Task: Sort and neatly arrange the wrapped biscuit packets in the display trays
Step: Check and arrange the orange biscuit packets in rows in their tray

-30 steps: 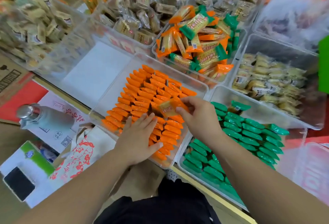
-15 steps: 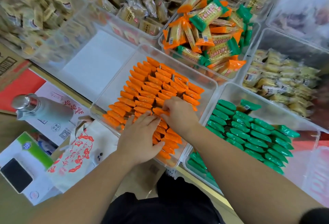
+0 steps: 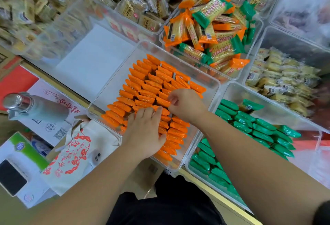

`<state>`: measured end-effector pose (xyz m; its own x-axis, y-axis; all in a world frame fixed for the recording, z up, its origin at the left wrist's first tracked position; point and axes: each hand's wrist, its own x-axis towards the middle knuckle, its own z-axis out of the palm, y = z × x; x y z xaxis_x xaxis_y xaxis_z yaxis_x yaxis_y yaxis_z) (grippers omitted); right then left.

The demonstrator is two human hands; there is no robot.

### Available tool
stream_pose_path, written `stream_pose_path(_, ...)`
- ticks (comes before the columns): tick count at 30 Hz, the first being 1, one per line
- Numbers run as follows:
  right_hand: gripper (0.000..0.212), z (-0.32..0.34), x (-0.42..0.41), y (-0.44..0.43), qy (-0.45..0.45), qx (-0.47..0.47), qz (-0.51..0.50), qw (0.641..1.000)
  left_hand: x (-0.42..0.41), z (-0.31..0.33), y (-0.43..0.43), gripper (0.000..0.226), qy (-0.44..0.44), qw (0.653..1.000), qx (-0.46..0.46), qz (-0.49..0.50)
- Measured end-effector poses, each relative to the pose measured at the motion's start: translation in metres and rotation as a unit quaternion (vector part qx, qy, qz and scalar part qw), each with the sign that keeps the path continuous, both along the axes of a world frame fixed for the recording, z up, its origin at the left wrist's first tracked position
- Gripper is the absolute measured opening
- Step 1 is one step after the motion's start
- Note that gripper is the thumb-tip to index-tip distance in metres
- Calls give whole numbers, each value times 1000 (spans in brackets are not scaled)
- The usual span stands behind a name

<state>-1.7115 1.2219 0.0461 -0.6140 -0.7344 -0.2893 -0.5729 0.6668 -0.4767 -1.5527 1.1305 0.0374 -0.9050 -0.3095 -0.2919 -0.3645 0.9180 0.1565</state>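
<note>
Orange packets [image 3: 142, 89] lie under flat left hand [image 3: 144, 132] and curled right hand [image 3: 185, 105].

The counter [image 3: 59, 84] has a pale yellow edge running diagonally. Left of it a steel-capped bottle [image 3: 35, 107] sits on a printed sheet [image 3: 51, 126], near a white bag [image 3: 80, 155] with red print and a green-and-white box [image 3: 30, 153] carrying a dark phone [image 3: 11, 177]. Light is soft and even.
</note>
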Motion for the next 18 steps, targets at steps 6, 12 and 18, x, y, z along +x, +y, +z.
stream_pose_path(6, 22, -8, 7, -13, 134, 87, 57, 986, 0, 3, 3, 88, 6, 1000, -16, -6)
stream_pose_path(12, 12, 3, 3, -16, 142, 73, 51, 986, -4, 4, 2, 101, -9, 999, -12, -46)
stream_pose_path(18, 17, 39, -2, 5, 68, -17, -33, 997, -5, 1, 1, 99, 2, 999, -17, -44)
